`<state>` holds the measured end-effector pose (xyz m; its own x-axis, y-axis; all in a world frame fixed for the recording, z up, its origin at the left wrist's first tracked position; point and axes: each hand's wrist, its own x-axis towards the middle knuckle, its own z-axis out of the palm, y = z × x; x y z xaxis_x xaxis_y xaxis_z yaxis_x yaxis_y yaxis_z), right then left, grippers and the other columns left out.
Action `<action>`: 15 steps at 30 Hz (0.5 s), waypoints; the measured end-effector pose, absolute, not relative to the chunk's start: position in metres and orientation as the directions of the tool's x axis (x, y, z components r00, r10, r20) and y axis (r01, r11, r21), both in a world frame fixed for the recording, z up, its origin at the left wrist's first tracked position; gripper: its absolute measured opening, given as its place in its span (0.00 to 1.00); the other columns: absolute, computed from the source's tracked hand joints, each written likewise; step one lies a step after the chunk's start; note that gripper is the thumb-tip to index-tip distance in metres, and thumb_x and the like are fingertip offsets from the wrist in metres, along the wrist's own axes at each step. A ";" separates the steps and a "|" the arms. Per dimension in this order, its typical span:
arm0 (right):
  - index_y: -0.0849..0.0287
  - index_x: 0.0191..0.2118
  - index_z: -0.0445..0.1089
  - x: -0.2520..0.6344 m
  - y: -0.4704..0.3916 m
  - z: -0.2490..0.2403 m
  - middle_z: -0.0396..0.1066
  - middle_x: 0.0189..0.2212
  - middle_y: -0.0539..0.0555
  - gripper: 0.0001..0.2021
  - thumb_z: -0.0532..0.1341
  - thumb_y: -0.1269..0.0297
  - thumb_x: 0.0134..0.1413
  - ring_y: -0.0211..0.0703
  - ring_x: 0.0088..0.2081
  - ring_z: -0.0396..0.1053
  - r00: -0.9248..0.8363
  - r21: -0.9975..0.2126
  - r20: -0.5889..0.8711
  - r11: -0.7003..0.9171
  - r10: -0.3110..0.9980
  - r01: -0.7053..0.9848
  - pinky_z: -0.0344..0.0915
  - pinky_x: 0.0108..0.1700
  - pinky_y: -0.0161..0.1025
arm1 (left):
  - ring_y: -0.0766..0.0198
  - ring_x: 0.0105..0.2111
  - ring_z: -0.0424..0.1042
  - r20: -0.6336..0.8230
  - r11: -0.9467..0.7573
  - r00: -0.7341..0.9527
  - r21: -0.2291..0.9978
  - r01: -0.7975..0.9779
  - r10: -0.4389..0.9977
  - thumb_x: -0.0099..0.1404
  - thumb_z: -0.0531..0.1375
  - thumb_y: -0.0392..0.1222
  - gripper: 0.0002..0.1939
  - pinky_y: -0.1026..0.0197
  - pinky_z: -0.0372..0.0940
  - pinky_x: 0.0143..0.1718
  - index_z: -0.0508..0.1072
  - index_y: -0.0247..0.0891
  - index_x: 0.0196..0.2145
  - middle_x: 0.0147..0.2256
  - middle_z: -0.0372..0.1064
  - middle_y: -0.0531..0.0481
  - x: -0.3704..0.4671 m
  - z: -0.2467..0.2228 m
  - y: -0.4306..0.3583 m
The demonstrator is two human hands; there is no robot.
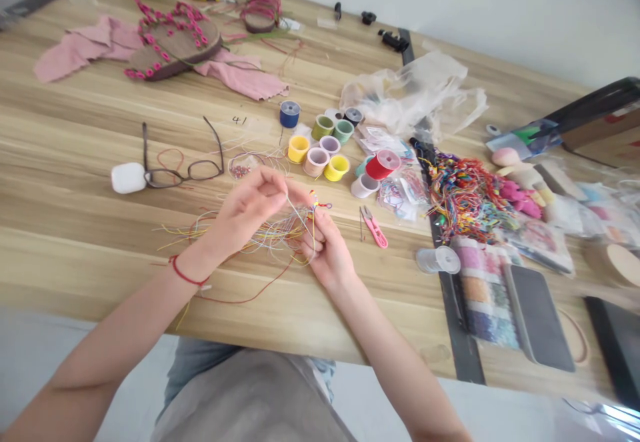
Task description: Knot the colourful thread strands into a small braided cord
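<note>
My left hand (255,205) is closed, its fingertips pinching a pale cord (299,217) that runs down to the right. My right hand (327,245) is closed around a small braided piece of colourful cord (315,203), whose looped end sticks out above the fingers. Many loose thin strands (270,234), pale, yellow and red, trail from the braid to the left under my left wrist. A longer red strand (250,300) curves over the table below them. Part of the braid is hidden inside my right hand.
Several thread spools (317,162) stand behind my hands. Pink thread snips (375,227) lie to the right, near a pile of multicoloured cords (465,189). Eyeglasses (185,174) and a white case (128,178) are at left, a sandal (175,49) farther back. A phone (540,315) lies at right.
</note>
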<state>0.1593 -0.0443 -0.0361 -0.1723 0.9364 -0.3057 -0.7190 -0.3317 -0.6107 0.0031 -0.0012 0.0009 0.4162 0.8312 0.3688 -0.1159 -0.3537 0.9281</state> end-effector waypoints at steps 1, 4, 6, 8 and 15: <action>0.55 0.26 0.57 0.159 -0.045 -0.036 0.37 0.16 0.37 0.18 0.69 0.58 0.49 0.29 0.17 0.30 -0.162 -0.624 -0.300 -0.322 0.940 -0.712 0.35 0.16 0.29 | 0.66 0.25 0.68 0.343 -0.330 0.425 0.938 -0.107 0.838 0.72 0.53 0.49 0.08 0.58 0.68 0.33 0.64 0.43 0.39 0.26 0.67 0.54 0.000 0.002 0.000; 0.55 0.26 0.58 0.158 -0.046 -0.035 0.38 0.15 0.37 0.18 0.70 0.57 0.47 0.29 0.17 0.32 -0.114 -0.671 -0.301 -0.295 0.947 -0.680 0.36 0.17 0.30 | 0.69 0.20 0.62 0.355 -0.427 0.383 0.897 0.117 0.853 0.72 0.53 0.48 0.08 0.62 0.63 0.26 0.65 0.42 0.42 0.23 0.62 0.57 -0.007 0.003 0.003; 0.55 0.26 0.59 0.157 -0.047 -0.034 0.39 0.15 0.37 0.18 0.70 0.56 0.46 0.29 0.17 0.32 -0.088 -0.695 -0.298 -0.279 0.951 -0.663 0.36 0.17 0.30 | 0.66 0.26 0.65 0.437 -0.563 0.376 0.745 0.358 0.817 0.69 0.56 0.45 0.07 0.60 0.65 0.32 0.69 0.41 0.41 0.28 0.66 0.54 -0.011 0.002 0.006; 0.55 0.27 0.60 0.157 -0.048 -0.034 0.38 0.16 0.37 0.18 0.70 0.56 0.46 0.29 0.17 0.32 -0.079 -0.705 -0.292 -0.270 0.953 -0.656 0.36 0.17 0.29 | 0.61 0.33 0.67 0.518 -0.659 0.412 0.526 0.538 0.750 0.66 0.60 0.45 0.07 0.54 0.65 0.41 0.73 0.41 0.36 0.31 0.68 0.50 -0.013 0.000 0.010; 0.55 0.28 0.61 0.158 -0.049 -0.035 0.38 0.16 0.37 0.17 0.70 0.55 0.46 0.29 0.17 0.32 -0.071 -0.722 -0.290 -0.267 0.954 -0.638 0.34 0.17 0.30 | 0.53 0.44 0.65 0.554 -0.627 0.311 0.582 0.518 0.772 0.63 0.62 0.53 0.27 0.43 0.59 0.51 0.60 0.37 0.15 0.34 0.70 0.46 -0.018 0.001 0.020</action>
